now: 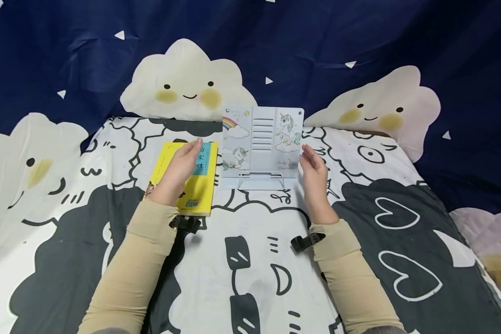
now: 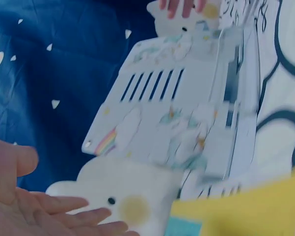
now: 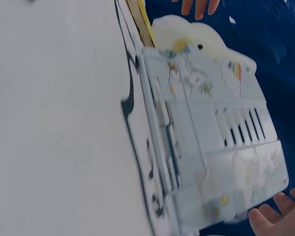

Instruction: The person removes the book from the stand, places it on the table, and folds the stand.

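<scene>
A pale book stand (image 1: 262,160) printed with unicorns, clouds and a rainbow stands upright on the bed cover. Slots run down its middle, and a wire page clip (image 1: 260,174) sits at its lower lip. Left of it lies a yellow book (image 1: 199,195) with a blue title panel. My left hand (image 1: 177,171) is over the book, partly covering it, its fingers straight and holding nothing in the left wrist view. Beside the stand's right edge is my right hand (image 1: 315,178), fingers loosely extended; whether the fingertips (image 3: 257,219) touch the edge I cannot tell.
The patterned black-and-white cover (image 1: 250,222) spreads under everything. Behind hangs a dark blue cloth (image 1: 296,41) with small white triangles. Smiling cloud shapes (image 1: 183,69) line the back and sides. Black straps (image 1: 185,223) circle both wrists.
</scene>
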A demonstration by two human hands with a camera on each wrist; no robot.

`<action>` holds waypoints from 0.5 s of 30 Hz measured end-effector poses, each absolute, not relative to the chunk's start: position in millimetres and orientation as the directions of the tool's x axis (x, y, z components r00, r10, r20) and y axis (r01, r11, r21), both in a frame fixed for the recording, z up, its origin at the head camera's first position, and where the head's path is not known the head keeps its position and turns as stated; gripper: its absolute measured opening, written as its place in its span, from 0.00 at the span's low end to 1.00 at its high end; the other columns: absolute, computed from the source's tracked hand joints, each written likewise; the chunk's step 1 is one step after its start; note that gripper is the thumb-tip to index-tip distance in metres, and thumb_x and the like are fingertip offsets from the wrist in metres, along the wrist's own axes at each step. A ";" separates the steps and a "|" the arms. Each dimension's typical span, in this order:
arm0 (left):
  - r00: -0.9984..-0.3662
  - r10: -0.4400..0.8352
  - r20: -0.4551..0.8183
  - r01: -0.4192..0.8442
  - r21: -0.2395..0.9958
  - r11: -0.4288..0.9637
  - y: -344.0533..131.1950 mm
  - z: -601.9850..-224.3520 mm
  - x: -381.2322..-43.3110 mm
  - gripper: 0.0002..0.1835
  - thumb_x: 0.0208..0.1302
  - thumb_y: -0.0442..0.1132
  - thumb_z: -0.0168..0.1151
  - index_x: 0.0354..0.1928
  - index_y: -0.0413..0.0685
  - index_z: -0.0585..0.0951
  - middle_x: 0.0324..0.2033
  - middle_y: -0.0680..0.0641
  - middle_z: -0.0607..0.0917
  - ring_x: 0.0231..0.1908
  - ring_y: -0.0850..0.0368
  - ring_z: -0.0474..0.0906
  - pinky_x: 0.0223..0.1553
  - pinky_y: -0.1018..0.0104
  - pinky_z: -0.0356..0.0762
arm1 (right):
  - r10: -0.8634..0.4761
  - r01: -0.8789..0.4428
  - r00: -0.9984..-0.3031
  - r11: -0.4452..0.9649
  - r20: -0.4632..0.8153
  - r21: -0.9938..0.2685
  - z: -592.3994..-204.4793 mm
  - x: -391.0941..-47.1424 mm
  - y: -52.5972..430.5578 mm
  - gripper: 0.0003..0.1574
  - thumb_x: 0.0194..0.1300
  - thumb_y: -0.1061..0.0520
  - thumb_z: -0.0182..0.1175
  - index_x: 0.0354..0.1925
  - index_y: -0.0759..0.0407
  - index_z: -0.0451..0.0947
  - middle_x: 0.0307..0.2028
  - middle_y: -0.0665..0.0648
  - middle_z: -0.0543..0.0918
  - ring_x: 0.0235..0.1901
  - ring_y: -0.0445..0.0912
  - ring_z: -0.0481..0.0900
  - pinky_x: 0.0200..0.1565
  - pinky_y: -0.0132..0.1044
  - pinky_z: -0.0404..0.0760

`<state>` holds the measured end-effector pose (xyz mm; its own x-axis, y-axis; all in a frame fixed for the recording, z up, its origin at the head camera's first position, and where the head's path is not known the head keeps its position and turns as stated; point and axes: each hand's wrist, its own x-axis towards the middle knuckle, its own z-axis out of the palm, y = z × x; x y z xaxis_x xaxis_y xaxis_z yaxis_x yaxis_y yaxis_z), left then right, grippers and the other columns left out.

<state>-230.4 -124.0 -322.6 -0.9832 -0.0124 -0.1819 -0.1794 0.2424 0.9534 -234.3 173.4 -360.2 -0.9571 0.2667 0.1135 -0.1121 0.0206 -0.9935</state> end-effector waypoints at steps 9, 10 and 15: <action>-0.985 0.020 -0.174 -0.168 0.972 0.162 -91.3 -331.7 -242.3 0.40 0.76 0.64 0.36 0.78 0.44 0.53 0.78 0.46 0.54 0.78 0.51 0.45 0.78 0.55 0.44 | 0.217 0.021 -0.976 -0.013 -0.023 -1.000 -376.3 -242.3 190.0 0.35 0.76 0.59 0.46 0.77 0.62 0.51 0.77 0.58 0.57 0.76 0.49 0.54 0.75 0.40 0.58; -0.984 0.028 -0.174 -0.168 0.973 0.161 -88.7 -333.0 -242.7 0.40 0.76 0.64 0.36 0.78 0.43 0.53 0.78 0.45 0.54 0.78 0.50 0.46 0.78 0.54 0.45 | 0.208 0.040 -0.977 -0.011 -0.042 -0.999 -377.7 -243.6 191.1 0.35 0.77 0.58 0.46 0.77 0.62 0.50 0.77 0.58 0.56 0.76 0.49 0.54 0.75 0.39 0.57; -0.972 0.030 -0.233 -0.223 0.955 0.193 -77.6 -339.8 -242.0 0.43 0.75 0.67 0.35 0.79 0.45 0.49 0.78 0.45 0.51 0.78 0.48 0.44 0.78 0.51 0.44 | 0.164 0.123 -0.979 -0.022 -0.125 -0.992 -381.3 -248.6 195.7 0.37 0.78 0.55 0.45 0.78 0.61 0.47 0.78 0.56 0.52 0.77 0.47 0.52 0.75 0.39 0.56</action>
